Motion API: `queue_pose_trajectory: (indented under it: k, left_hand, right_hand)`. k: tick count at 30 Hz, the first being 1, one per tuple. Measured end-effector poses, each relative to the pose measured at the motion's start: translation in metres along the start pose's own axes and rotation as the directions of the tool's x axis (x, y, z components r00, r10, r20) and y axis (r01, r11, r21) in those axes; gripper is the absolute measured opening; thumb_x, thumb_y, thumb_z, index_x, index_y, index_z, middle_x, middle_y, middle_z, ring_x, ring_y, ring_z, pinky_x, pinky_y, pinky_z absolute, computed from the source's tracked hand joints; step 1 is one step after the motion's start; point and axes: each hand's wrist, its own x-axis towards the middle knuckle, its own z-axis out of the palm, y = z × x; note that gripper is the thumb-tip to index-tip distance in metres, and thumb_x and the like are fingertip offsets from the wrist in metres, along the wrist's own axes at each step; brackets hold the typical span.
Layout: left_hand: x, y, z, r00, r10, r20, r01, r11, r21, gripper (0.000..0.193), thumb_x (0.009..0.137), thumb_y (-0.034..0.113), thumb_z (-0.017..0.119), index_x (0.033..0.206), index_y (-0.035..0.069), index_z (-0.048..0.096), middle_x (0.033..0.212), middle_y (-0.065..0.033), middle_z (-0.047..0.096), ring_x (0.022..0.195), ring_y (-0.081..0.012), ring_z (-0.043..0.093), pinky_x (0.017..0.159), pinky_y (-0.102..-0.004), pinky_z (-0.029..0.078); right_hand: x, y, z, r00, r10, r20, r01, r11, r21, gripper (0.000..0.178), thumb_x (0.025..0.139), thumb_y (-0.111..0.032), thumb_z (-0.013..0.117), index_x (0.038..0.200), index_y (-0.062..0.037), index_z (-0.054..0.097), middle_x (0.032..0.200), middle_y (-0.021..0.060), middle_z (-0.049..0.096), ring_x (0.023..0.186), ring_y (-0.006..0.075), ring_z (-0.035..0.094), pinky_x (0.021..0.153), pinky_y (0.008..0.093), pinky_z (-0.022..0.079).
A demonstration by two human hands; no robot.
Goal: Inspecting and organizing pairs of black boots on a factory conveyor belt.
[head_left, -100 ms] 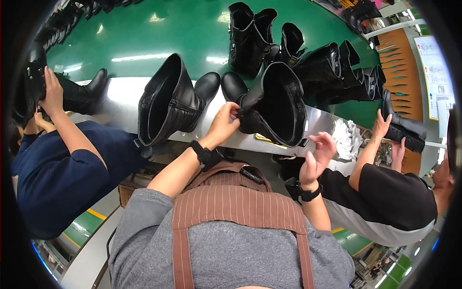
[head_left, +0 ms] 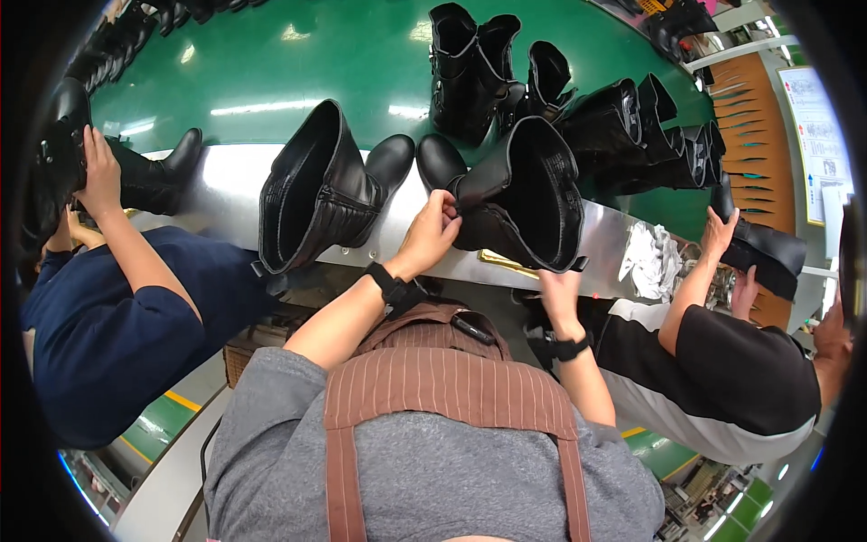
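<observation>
A tall black boot (head_left: 506,203) stands in front of me, toe pointing to the far left, its wide shaft opening facing up. My left hand (head_left: 428,237) is closed at its ankle, fingertips pinching the side of the boot; the exact bit between them is too small to make out. My right hand (head_left: 560,287) is at the near edge of the same boot's shaft, beside a small pull tab, its fingers hidden by the shaft. Just left stands another tall black boot (head_left: 330,203), toe pointing to the far right, with no hand on it.
Several black boots (head_left: 470,81) stand on the green tabletop (head_left: 271,81) beyond the metal strip (head_left: 230,194). Crumpled white paper (head_left: 650,262) lies at right. A person at left (head_left: 135,307) and a person at right (head_left: 731,370) each handle boots.
My right hand has come forward and left from open air to the near edge of the boot's shaft. The boot's shaft has shifted slightly right. My left hand remains at the ankle.
</observation>
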Motion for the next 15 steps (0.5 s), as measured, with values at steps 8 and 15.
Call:
queue_pose_trajectory:
  k: [8,15]
  left_hand:
    - [0.022,0.003,-0.013,0.924,-0.184,0.334,0.200,0.980,-0.014,0.013,0.098,0.016,0.057,0.091,0.004,0.057,0.071,-0.0019,0.061,0.066,-0.0097,0.054,0.063,-0.0265,0.046]
    - [0.014,0.055,-0.028,0.848,-0.177,0.500,0.325,0.918,-0.226,0.026,0.101,0.024,0.054,0.086,0.005,0.062,0.071,0.0054,0.055,0.063,-0.0033,0.045,0.060,-0.0192,0.036]
  right_hand:
    - [0.036,0.060,0.088,0.883,0.015,0.469,-0.040,0.998,0.043,0.040,0.082,-0.019,0.075,0.118,-0.0060,0.063,0.114,0.0059,0.066,0.106,0.0183,0.061,0.095,0.0328,0.046]
    - [0.038,0.066,0.102,0.921,-0.190,0.340,0.278,0.932,-0.233,0.039,0.083,-0.023,0.072,0.116,-0.0081,0.060,0.110,0.0092,0.062,0.107,0.0259,0.058,0.096,0.0355,0.044]
